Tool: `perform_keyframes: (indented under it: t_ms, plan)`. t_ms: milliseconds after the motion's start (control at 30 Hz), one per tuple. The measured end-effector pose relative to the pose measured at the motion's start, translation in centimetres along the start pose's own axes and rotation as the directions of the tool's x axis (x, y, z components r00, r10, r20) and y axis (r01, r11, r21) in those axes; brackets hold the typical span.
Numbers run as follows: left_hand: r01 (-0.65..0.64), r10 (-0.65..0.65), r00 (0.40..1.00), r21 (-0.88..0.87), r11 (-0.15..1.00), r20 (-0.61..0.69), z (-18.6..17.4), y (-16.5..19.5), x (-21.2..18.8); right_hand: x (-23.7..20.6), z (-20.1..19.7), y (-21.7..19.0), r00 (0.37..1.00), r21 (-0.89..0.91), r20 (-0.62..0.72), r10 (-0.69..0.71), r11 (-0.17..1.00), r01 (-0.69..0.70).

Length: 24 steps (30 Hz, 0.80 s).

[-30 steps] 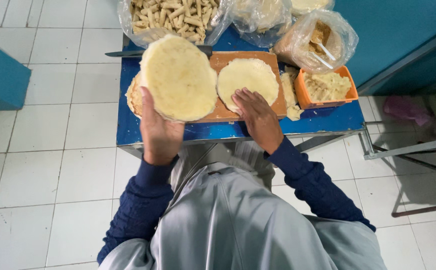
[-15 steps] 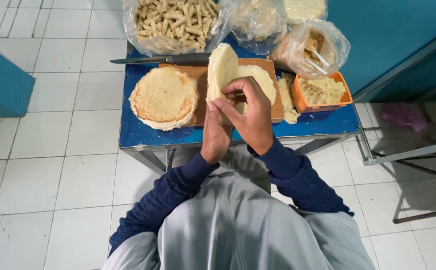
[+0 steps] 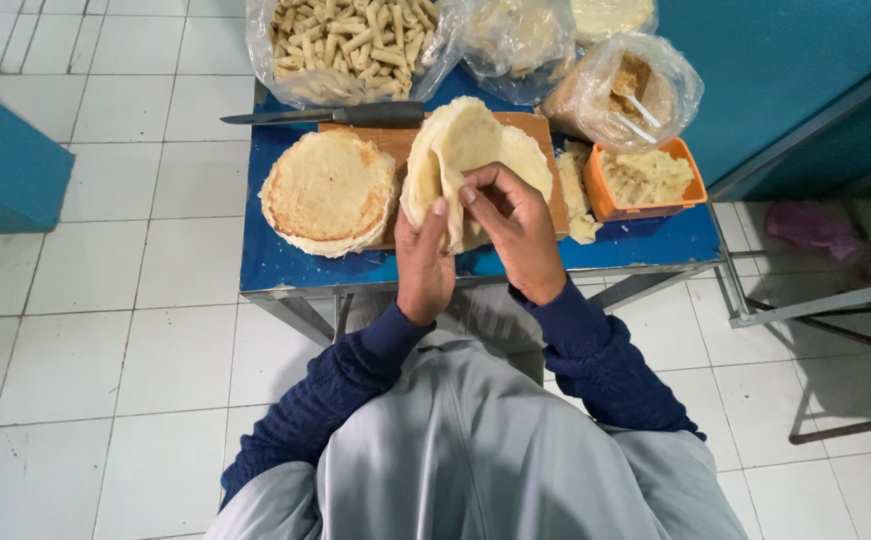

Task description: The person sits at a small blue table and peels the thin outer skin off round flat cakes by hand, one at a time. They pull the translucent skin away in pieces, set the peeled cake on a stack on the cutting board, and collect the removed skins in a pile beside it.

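From the head view, looking straight down: both hands are up over the near edge of a small blue table. The left hand and the right hand meet on one thin pale wrapper, folded and lifted off the board. The left thumb and fingers pinch its lower edge; the right fingertips curl onto the fold from the three o'clock side. Both hands are clenched on the wrapper, touching each other at the fingertips.

The raised wrapper and the hands block much of what lies behind them. A brown board runs under them, and another round wrapper lies flat on it, only its right part showing. At nine o'clock from the hands sits a stack of round wrappers, partly on the board, partly on the table, just beside the held one but apart from it.

At twelve o'clock a knife lies across the far edge of the board, black handle toward the right. Behind it is a clear bag of short pale sticks. At one o'clock are more bags, and another bag with light sticks poking inside it. At three o'clock an orange tub holds pale filling; scraps lie between tub and board.

Dark blue sleeves and a grey lap fill the bottom; white floor tiles surround the table.
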State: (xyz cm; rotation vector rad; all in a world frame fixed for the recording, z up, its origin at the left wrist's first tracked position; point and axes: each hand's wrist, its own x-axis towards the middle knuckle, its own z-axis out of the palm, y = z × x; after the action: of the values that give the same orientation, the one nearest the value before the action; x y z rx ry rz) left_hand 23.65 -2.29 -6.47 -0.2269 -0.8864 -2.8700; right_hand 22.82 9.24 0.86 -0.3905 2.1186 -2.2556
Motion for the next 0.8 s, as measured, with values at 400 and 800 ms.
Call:
perform_keyframes:
  t_ms: [400, 800]
  plan:
    - [0.076, -0.083, 0.993, -0.086, 0.993, -0.078, 0.3, 0.7, 0.2, -0.5, -0.9, 2.0, 1.0, 0.003, -0.028, 0.009, 1.0, -0.009]
    - [-0.075, 0.071, 0.997, 0.33, 0.941, 0.025, 1.5, 3.1, -0.5, -0.1, -0.5, 3.2, 0.989, 0.63, -0.034, 0.146, 0.771, -0.093]
